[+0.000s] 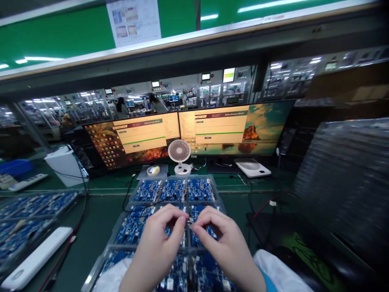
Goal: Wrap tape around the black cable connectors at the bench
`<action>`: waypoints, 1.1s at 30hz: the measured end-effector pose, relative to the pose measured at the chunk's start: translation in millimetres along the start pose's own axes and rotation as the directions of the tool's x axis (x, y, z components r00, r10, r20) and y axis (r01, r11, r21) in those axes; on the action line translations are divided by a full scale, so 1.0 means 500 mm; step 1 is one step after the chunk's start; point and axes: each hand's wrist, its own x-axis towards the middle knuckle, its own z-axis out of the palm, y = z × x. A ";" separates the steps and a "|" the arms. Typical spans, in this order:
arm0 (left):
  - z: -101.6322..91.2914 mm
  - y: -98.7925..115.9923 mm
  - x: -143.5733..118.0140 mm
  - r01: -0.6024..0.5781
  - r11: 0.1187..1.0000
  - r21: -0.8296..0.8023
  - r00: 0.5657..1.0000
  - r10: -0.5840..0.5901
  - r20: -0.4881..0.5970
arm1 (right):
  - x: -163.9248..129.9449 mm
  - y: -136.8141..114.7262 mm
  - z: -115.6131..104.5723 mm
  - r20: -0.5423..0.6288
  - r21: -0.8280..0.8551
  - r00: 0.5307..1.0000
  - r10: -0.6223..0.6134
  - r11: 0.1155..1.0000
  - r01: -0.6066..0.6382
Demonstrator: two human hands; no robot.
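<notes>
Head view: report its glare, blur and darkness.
Head view: white streaks glare on the green panel; head view: the stack at right is smeared, the left hand and right hand look clearer; head view: the lower right corner is dark.

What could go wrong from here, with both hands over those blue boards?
Anything small slipping from the left hand or right hand might drop among the blue circuit boards below. The black cable lying over part of the tray could snag a hand and drag across the boards.

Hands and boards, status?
Left bare hand, right bare hand close together, grip unclear. Blue circuit boards in translucent plastic tray beneath. Thin black cable across tray's left side.
</notes>
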 end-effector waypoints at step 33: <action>-0.004 -0.008 -0.002 0.020 0.978 -0.207 0.999 -0.026 -0.026 | -0.023 0.027 0.044 0.092 0.557 0.981 0.170 0.808 -0.192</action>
